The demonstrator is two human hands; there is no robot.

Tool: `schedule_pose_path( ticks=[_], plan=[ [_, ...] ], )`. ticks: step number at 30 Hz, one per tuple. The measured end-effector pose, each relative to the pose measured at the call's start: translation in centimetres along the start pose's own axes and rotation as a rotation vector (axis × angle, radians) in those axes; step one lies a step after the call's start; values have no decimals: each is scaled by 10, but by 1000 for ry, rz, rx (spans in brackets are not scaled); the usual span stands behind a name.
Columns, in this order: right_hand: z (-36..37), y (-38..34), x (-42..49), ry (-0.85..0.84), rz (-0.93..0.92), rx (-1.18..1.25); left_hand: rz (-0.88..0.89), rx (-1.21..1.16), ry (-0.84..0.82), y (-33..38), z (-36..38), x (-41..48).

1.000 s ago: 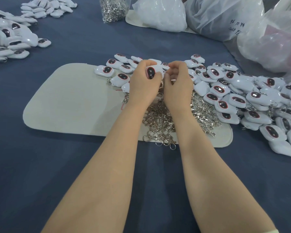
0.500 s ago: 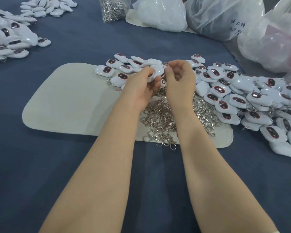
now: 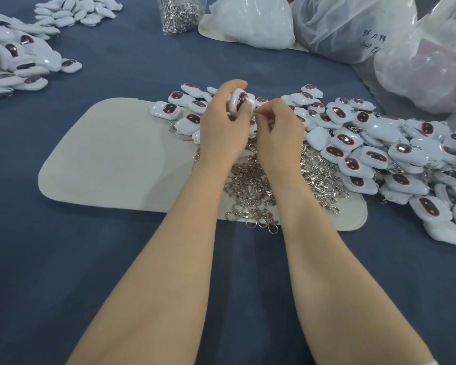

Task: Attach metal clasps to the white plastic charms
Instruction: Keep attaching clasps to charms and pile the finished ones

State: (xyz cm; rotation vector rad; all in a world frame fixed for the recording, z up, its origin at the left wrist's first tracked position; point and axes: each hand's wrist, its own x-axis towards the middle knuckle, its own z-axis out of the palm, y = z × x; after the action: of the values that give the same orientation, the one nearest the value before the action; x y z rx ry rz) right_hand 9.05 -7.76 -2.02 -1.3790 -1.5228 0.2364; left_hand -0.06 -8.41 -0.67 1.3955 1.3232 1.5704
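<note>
**White charm being fitted**

The left hand grips the charm. The right hand, fingers curled, pinches at its edge; what it holds cannot be made out. Below lie loose metal clasps on a pale mat, with more charms heaped to the right.

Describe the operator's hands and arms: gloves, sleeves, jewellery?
The left hand and right hand are bare: no gloves, rings or wristwear visible. Forearms are uncovered. A pale sleeve edge shows on the right arm at the frame's bottom corner.
</note>
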Motion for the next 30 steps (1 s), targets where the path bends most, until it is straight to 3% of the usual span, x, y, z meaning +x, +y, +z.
schedule_pose_path(
  ticks=[4, 11, 17, 30],
  plan=[
    [1, -2, -1, -28, 84, 89, 66, 53, 12, -2, 1, 1],
    [3, -4, 1, -45, 178, 209, -526, -621, 63, 0, 0, 8],
    [2, -8, 0, -8, 179, 279, -723, -945, 65, -1, -5, 9],
    [5, -12, -1, 87, 93, 251, -813, -976, 23, 1, -7, 8]
  ],
)
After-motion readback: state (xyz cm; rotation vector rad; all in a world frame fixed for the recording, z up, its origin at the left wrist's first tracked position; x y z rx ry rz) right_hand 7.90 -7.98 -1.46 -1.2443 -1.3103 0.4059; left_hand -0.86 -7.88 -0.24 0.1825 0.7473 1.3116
